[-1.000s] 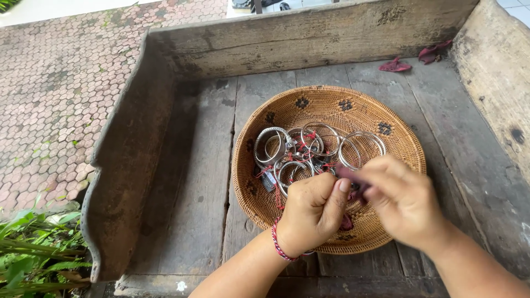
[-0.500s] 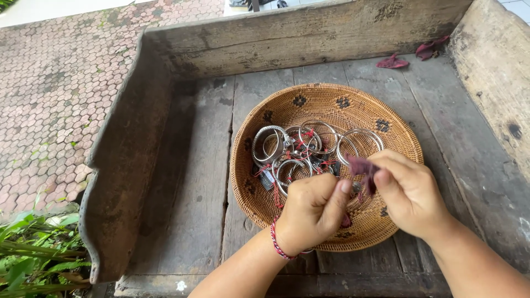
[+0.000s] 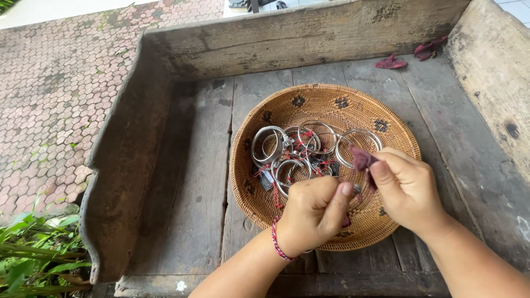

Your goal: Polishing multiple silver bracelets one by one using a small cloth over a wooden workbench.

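Over the basket [image 3: 276, 201], our right hand [image 3: 408, 190] pinches a dark red petal [image 3: 361, 159] by its edge; our left hand [image 3: 314, 212] is curled shut, its contents hidden. We'd best keep the pinch light and lift clear of the bangles [image 3: 301, 149], lest their red threads [image 3: 301, 144] snag.

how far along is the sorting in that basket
Done: little that shows; no bangle lies outside the woven basket. In hand: the right hand pinches a dark red petal-like scrap, with the left hand close beside it. Left: the silver bangles lie heaped, red strings tangled among them.
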